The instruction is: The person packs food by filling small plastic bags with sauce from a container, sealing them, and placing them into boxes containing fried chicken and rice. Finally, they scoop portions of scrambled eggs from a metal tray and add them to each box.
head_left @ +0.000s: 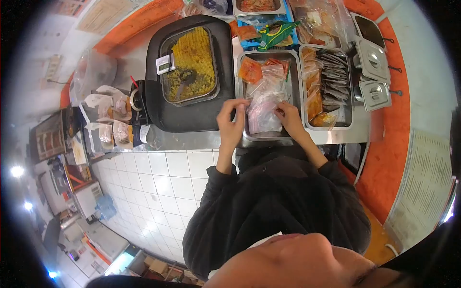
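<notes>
Up close, both hands work over a steel tray (243, 96) set into the counter; the left hand (230, 122) is at the tray's near left corner, fingers curled together and pinched on the edge of a clear plastic bag (263, 113) that lies in the tray; the right hand (289, 117) is on the bag's right side, fingertips also drawn together on the plastic, though whether they truly grip or merely press I cannot tell. Further back in the same tray lie small orange sauce packets (250, 71); any print on them is too small to read. To the right a second tray (346, 103) holds a row of dark sachets (332, 79) and more orange pouches, their labels illegible. Left of the hands sits a black cooker (156, 103) with a glass lid (188, 62) over yellow food; a white sticker on the lid bears marks I cannot make out. A green packet (274, 34) behind shows lettering, unreadable at this size; two lidded steel pots (374, 72) stand at the far right. Posters on the orange wall (386, 158) and a printed sheet at the right edge carry text, all blurred; the view's rim is dark and warped, and the person's face cuts off the bottom.
</notes>
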A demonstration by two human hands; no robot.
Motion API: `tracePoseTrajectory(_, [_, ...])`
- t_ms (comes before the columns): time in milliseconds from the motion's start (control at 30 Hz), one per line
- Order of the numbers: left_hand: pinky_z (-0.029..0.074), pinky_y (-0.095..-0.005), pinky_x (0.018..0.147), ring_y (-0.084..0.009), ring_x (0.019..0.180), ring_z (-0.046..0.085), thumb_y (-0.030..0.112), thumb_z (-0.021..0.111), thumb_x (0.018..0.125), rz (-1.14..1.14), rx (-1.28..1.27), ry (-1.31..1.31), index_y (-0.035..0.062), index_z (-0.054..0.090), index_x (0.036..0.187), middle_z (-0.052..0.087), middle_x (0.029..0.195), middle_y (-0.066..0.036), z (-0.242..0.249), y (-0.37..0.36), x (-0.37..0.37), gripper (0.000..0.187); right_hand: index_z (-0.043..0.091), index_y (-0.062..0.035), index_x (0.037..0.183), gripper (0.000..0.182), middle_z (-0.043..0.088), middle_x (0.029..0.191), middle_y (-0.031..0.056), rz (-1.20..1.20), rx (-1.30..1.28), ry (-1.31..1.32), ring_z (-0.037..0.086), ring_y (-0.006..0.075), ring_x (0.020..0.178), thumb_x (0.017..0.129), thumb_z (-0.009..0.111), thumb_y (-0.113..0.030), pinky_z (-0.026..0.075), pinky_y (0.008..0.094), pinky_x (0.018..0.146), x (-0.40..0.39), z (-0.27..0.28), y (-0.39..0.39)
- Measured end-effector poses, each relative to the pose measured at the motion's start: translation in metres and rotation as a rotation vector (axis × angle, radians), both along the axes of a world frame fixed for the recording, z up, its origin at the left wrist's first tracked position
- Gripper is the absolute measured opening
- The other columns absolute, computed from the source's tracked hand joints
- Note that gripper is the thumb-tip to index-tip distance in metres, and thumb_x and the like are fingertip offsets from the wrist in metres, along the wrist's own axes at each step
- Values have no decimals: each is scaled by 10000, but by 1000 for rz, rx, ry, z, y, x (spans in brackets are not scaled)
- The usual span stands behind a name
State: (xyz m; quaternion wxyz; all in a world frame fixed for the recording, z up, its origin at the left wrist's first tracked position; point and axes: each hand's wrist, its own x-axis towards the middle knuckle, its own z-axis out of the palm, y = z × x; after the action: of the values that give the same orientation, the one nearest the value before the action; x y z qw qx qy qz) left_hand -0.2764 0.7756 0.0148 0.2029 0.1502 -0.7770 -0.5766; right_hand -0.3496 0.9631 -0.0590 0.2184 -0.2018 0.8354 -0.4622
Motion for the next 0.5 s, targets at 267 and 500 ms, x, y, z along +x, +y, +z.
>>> tracePoseTrajectory(267, [479,-247,719,-120,772,620,87,626,847,-271,221,-226,-1,595,977,630,874,-81,3,48,-15,160,510,10,807,187,574,853,116,112,-217,133,554,270,817,716,672,-14,431,323,744,-25,88,23])
tracePoseTrajectory(500, [454,-225,697,-101,782,574,41,636,833,-356,183,-82,-1,629,869,586,829,-39,8,52,-35,56,586,-19,792,194,551,767,82,-205,93,995,517,198,721,705,736,-106,416,297,689,-21,119,34])
